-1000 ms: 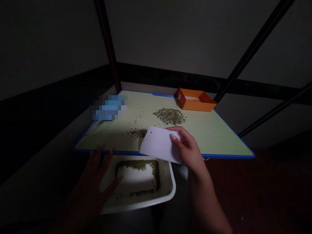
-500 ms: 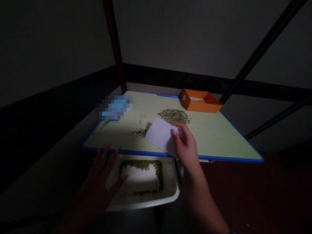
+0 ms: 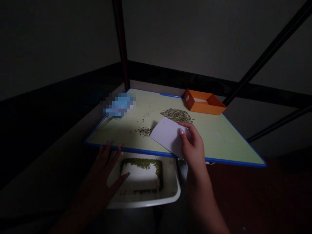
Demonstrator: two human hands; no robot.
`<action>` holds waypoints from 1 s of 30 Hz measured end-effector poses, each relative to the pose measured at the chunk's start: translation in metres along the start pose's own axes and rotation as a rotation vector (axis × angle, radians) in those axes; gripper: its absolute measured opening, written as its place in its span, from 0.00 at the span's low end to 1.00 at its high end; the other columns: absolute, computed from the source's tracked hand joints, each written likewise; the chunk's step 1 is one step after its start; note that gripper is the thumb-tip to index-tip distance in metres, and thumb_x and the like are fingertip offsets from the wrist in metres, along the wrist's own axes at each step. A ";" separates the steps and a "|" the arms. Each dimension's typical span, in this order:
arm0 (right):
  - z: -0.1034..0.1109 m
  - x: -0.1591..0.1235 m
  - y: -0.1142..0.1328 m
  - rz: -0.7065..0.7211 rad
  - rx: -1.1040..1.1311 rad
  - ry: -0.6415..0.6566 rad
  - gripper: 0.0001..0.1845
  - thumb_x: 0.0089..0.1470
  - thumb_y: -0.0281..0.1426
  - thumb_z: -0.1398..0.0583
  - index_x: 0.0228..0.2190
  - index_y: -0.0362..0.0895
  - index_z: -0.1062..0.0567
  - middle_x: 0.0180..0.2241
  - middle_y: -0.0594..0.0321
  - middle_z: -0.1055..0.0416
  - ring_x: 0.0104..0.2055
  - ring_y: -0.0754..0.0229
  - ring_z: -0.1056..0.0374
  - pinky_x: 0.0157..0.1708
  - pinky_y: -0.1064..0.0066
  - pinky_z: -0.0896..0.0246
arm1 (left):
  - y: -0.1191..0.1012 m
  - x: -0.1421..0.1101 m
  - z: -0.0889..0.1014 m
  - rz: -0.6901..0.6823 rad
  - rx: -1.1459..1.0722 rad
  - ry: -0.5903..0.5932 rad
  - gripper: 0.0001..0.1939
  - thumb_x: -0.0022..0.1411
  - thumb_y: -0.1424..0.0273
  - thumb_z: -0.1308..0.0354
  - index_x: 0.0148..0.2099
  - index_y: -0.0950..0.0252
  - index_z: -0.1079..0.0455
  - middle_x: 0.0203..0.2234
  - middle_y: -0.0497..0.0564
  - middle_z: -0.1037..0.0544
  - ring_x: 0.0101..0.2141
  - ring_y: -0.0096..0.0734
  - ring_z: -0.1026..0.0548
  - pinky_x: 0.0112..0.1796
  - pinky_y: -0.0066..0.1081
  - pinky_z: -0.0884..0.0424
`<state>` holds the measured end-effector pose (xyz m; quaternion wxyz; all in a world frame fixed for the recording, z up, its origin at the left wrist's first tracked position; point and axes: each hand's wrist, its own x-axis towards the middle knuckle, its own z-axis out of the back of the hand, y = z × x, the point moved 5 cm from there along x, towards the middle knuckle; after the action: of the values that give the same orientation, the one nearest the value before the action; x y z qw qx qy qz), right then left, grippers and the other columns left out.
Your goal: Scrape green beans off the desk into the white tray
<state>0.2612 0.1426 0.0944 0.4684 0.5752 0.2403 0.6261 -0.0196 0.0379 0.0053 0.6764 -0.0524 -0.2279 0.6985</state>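
My right hand (image 3: pixel 192 139) pinches a flat white scraper card (image 3: pixel 167 135) with a small hole near one corner. The card is tilted over the pale green board (image 3: pixel 231 143), hiding the near part of what lies behind it. At its left edge lies a small scatter of dark beans (image 3: pixel 144 131). Beyond the card is a larger patch of small green beans (image 3: pixel 176 114). Fingers spread, my left hand (image 3: pixel 107 169) is at the board's front edge, its thumb over the white tub (image 3: pixel 172 191). Green beans (image 3: pixel 143 162) line the tub's far and right sides.
An orange open box (image 3: pixel 206 105) stands at the board's back right corner. A blurred blue object (image 3: pixel 119 104) lies at the left, with a pale cable (image 3: pixel 103 123) beside it. Dark-framed panels rise behind the board, which has a blue rim.
My right hand and the card have shifted slightly right, uncovering a little more of the dark beans. The camera view has moved a bit. My left hand stays spread beside the tub.
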 end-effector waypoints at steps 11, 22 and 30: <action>-0.004 0.000 0.000 -0.020 0.018 -0.009 0.10 0.59 0.33 0.43 0.41 0.48 0.25 0.42 0.59 0.23 0.44 0.53 0.28 0.46 0.59 0.35 | 0.000 -0.001 0.001 0.007 -0.006 0.001 0.39 0.59 0.46 0.52 0.69 0.42 0.62 0.73 0.47 0.65 0.70 0.54 0.59 0.62 0.59 0.42; -0.010 0.000 -0.001 -0.008 0.023 0.026 0.10 0.59 0.33 0.44 0.42 0.48 0.26 0.44 0.59 0.23 0.46 0.53 0.28 0.47 0.59 0.35 | -0.002 0.000 0.002 -0.015 -0.013 -0.024 0.39 0.59 0.48 0.50 0.69 0.43 0.61 0.73 0.48 0.63 0.70 0.55 0.59 0.61 0.58 0.40; -0.010 -0.001 0.001 -0.023 0.026 0.045 0.10 0.59 0.33 0.44 0.42 0.49 0.26 0.42 0.60 0.23 0.44 0.53 0.28 0.45 0.60 0.35 | 0.000 -0.001 0.001 0.018 -0.012 0.017 0.39 0.59 0.46 0.52 0.69 0.43 0.61 0.73 0.49 0.64 0.70 0.54 0.60 0.62 0.59 0.42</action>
<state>0.2518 0.1433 0.0922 0.4625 0.5642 0.2657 0.6302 -0.0195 0.0369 0.0058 0.6715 -0.0645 -0.2259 0.7028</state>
